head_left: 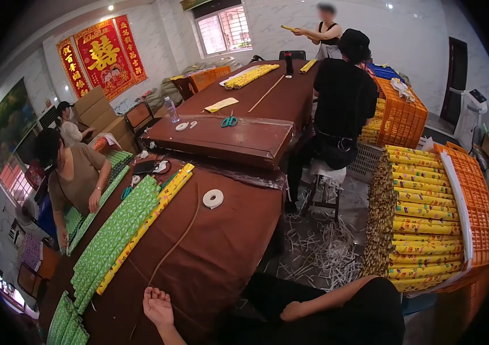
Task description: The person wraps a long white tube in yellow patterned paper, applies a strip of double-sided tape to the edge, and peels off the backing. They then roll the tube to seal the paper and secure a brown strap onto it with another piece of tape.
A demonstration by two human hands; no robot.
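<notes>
My left hand (pixel 158 307) lies palm up at the near edge of the brown-covered table, fingers loosely curled and holding nothing I can see. Its fingertips are at a thin brown stick (pixel 182 237), which runs up the table and partly disappears by the hand. My right hand (pixel 293 311) rests on my dark-clothed lap; its fingers are mostly hidden. Left of the stick lies a yellow patterned roll (pixel 146 227), alongside a row of green leaf-patterned rolls (pixel 117 230). A white tape roll (pixel 213 199) sits flat to the right of the stick's far end.
A raised brown board (pixel 221 138) carries teal scissors (pixel 229 121) and a bottle (pixel 171 110). Yellow rolls (pixel 425 215) are stacked by orange crates (pixel 468 201) at right. Paper strips (pixel 319 247) litter the floor. Co-workers sit at left (pixel 80 172) and ahead (pixel 345 92); another stands behind.
</notes>
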